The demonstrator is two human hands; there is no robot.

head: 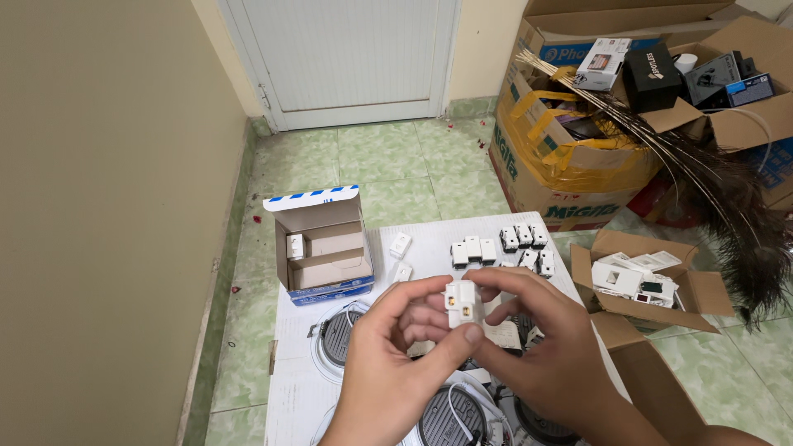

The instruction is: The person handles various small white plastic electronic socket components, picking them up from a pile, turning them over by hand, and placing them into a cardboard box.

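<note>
While both hands are meeting over the white sheet (429,239), they are pinching one small white switch (461,305) between them: the left hand (395,363) is curling its fingers (413,291) around the part's left side with the thumb pressing up from below, and the right hand (537,343) is closing its fingers (512,279) over the top and right side, so neither hand is lying open. The switch is a blocky plastic piece, smooth and glossy, showing small brass contacts on the face turned toward the camera, and it is hovering above the sheet's middle. Behind it, two loose switches (401,256) are lying near an opened blue-and-white carton (324,248), which is holding one more piece in a cardboard divider. Farther right, three switches are sitting in a row (472,250), and about five more are clustering in a group (527,246). Ribbed round fixtures (450,417) are showing under the hands, at least three. A brown box (644,285) of white plates is sitting open on the green tile floor (388,161)
</note>
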